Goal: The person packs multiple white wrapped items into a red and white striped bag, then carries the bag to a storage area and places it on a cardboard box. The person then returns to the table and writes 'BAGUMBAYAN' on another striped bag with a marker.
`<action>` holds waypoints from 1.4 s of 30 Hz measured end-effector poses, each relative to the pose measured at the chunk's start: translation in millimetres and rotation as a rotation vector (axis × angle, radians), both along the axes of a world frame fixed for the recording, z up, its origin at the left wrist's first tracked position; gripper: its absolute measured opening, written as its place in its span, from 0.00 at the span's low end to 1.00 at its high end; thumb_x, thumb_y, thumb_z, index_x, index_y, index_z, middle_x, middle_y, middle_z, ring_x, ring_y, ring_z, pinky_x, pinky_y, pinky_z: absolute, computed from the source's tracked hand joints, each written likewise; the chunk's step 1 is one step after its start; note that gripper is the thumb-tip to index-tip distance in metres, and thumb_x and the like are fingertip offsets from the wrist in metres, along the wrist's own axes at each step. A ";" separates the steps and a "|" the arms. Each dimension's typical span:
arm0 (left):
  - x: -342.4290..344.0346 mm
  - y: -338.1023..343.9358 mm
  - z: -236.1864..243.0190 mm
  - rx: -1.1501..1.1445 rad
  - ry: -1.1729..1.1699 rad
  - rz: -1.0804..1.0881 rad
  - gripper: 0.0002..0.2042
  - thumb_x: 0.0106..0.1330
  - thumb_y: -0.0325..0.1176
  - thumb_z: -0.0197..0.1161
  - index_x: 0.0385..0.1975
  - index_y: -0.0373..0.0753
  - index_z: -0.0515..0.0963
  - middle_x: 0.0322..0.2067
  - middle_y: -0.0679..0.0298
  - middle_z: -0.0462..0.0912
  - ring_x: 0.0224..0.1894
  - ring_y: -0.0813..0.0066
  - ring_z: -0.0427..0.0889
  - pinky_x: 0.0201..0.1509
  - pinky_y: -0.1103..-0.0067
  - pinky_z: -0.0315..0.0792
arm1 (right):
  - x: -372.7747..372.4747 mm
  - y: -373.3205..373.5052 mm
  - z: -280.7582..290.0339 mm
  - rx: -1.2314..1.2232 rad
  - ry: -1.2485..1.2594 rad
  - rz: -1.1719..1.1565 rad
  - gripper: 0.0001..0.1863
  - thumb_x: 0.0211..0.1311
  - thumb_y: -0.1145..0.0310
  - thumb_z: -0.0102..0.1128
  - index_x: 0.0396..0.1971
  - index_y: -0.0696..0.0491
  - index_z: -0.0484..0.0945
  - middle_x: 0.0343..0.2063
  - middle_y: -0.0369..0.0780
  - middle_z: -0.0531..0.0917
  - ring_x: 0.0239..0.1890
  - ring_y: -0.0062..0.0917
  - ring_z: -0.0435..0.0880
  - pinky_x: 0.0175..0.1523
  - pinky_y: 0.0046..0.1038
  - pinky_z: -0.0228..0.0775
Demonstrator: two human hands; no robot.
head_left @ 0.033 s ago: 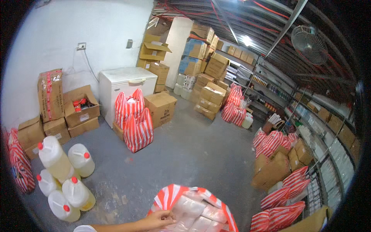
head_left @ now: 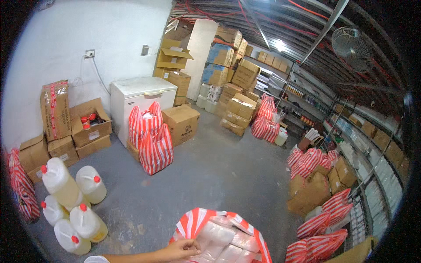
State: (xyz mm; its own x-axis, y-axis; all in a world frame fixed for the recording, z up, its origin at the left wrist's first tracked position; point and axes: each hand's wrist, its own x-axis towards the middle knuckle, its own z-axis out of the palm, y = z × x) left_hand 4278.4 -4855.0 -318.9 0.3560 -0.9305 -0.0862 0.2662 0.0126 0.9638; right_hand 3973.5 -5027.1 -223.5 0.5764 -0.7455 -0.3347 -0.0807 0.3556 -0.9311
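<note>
My left hand (head_left: pixel 186 249) comes in from the bottom edge with fingers curled closed at the left side of an open red-and-white striped bag (head_left: pixel 195 219), apparently gripping it. Inside the bag lie several clear plastic-wrapped packs (head_left: pixel 232 241). The bag's lower part is cut off by the frame edge. My right hand is not in view.
Several jugs (head_left: pixel 61 182) stand left on the floor (head_left: pixel 210 175). Striped bags (head_left: pixel 155 149) lean by a chest freezer (head_left: pixel 142 90). Cardboard boxes (head_left: pixel 239 114) are stacked behind. Shelving (head_left: pixel 370 166), more bags (head_left: pixel 313 247) and cartons line the right. A fan (head_left: pixel 353 48) hangs from the ceiling.
The view has shifted very slightly. My left hand and the bag look much the same.
</note>
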 end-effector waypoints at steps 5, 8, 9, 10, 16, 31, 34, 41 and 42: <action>155.9 -203.7 -6.6 -0.040 0.098 -0.028 0.07 0.67 0.33 0.70 0.38 0.41 0.79 0.27 0.74 0.74 0.28 0.86 0.70 0.31 0.84 0.70 | 161.1 -197.6 -5.6 -0.020 0.017 -0.043 0.17 0.73 0.55 0.60 0.26 0.49 0.75 0.19 0.32 0.76 0.19 0.17 0.70 0.25 0.21 0.67; 237.5 -331.0 -31.9 -0.081 0.147 0.070 0.06 0.66 0.32 0.70 0.38 0.42 0.80 0.28 0.73 0.77 0.28 0.86 0.71 0.32 0.84 0.71 | 260.2 -313.7 -3.4 -0.016 0.045 -0.015 0.15 0.73 0.56 0.61 0.27 0.49 0.76 0.20 0.31 0.76 0.19 0.17 0.71 0.25 0.21 0.66; 271.2 -381.3 -39.4 -0.132 0.245 0.117 0.07 0.66 0.32 0.70 0.39 0.42 0.80 0.29 0.73 0.78 0.29 0.86 0.72 0.32 0.84 0.71 | 299.6 -355.7 2.0 -0.017 0.052 0.003 0.15 0.72 0.56 0.62 0.27 0.49 0.76 0.20 0.31 0.77 0.19 0.17 0.71 0.25 0.20 0.66; 306.0 -417.9 -47.0 -0.152 0.338 0.163 0.07 0.66 0.32 0.71 0.39 0.42 0.80 0.29 0.73 0.79 0.30 0.86 0.73 0.33 0.84 0.72 | 337.3 -391.1 8.4 0.001 0.060 0.025 0.15 0.72 0.57 0.62 0.28 0.49 0.76 0.20 0.31 0.77 0.20 0.17 0.71 0.25 0.20 0.65; 476.0 -572.5 -89.6 0.158 0.174 0.172 0.12 0.72 0.42 0.66 0.44 0.40 0.82 0.39 0.70 0.80 0.44 0.83 0.73 0.49 0.80 0.70 | 560.5 -610.0 43.5 0.110 0.229 0.159 0.12 0.71 0.58 0.64 0.30 0.49 0.78 0.22 0.30 0.78 0.20 0.15 0.72 0.24 0.19 0.63; 1040.2 -945.5 -77.4 0.103 0.000 0.186 0.20 0.74 0.52 0.60 0.50 0.41 0.80 0.35 0.70 0.77 0.36 0.82 0.72 0.39 0.80 0.68 | 1196.6 -1068.8 -31.5 -0.428 -0.011 0.248 0.16 0.67 0.61 0.64 0.20 0.51 0.74 0.14 0.33 0.73 0.15 0.17 0.69 0.20 0.20 0.56; 1151.6 -998.5 -29.6 0.088 -0.012 0.100 0.18 0.76 0.50 0.59 0.52 0.43 0.79 0.30 0.74 0.69 0.31 0.86 0.65 0.32 0.82 0.64 | 1344.3 -1146.9 -25.4 -0.399 -0.111 0.272 0.12 0.67 0.64 0.65 0.24 0.50 0.76 0.16 0.31 0.74 0.16 0.16 0.69 0.21 0.19 0.59; 1366.9 -1090.1 -21.5 -0.096 0.063 0.307 0.15 0.76 0.46 0.59 0.53 0.43 0.77 0.35 0.73 0.66 0.36 0.83 0.65 0.40 0.81 0.67 | 1726.0 -1241.9 -29.4 -0.396 -0.265 0.585 0.11 0.67 0.65 0.66 0.26 0.52 0.79 0.17 0.30 0.74 0.16 0.15 0.68 0.22 0.21 0.58; 1393.1 -1103.8 -21.1 -0.085 0.052 0.336 0.15 0.76 0.45 0.59 0.53 0.43 0.76 0.38 0.71 0.68 0.38 0.83 0.67 0.43 0.81 0.68 | 1777.1 -1245.3 -22.4 -0.520 -0.229 0.682 0.11 0.67 0.66 0.65 0.25 0.52 0.79 0.16 0.30 0.74 0.16 0.15 0.67 0.21 0.21 0.58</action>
